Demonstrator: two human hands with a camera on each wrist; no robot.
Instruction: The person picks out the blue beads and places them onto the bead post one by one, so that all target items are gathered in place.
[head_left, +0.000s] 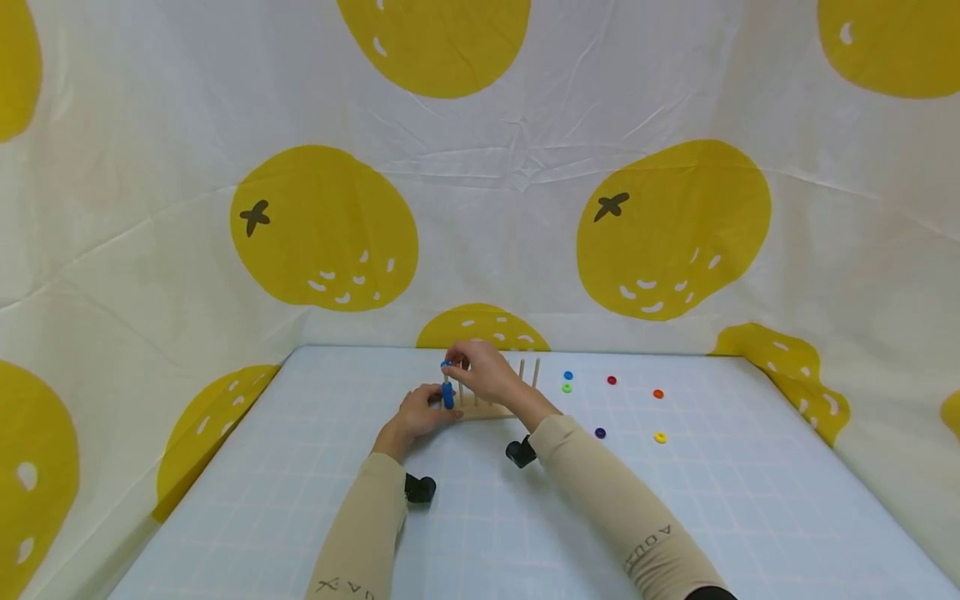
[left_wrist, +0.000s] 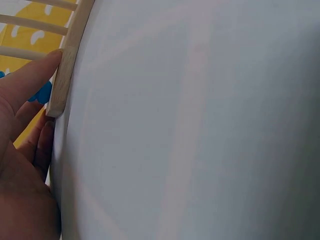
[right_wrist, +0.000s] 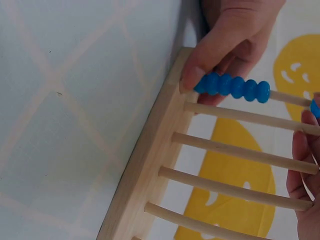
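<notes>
A wooden peg rack (head_left: pixel 483 412) stands toward the back of the table, its thin pegs upright on a long base (right_wrist: pixel 142 165). Several blue rings (right_wrist: pixel 232 86) are stacked low on its leftmost peg. My left hand (head_left: pixel 420 415) grips that end of the base, thumb on the near side and fingers behind, beside the stack. Above, my right hand (head_left: pixel 486 372) pinches another blue ring (right_wrist: pixel 315 107) at the top of the same peg. In the right wrist view bare peg shows between this ring and the stack. The right fingertips are partly cut off there.
Loose rings lie right of the rack: blue (head_left: pixel 568 375), green (head_left: pixel 567 388), red (head_left: pixel 612 380), orange (head_left: pixel 657 394), purple (head_left: pixel 600 433) and yellow (head_left: pixel 660 437). A pale checked cloth (head_left: pixel 247 475) covers the table. Behind hangs a white curtain (head_left: pixel 495 217) with yellow fruit shapes.
</notes>
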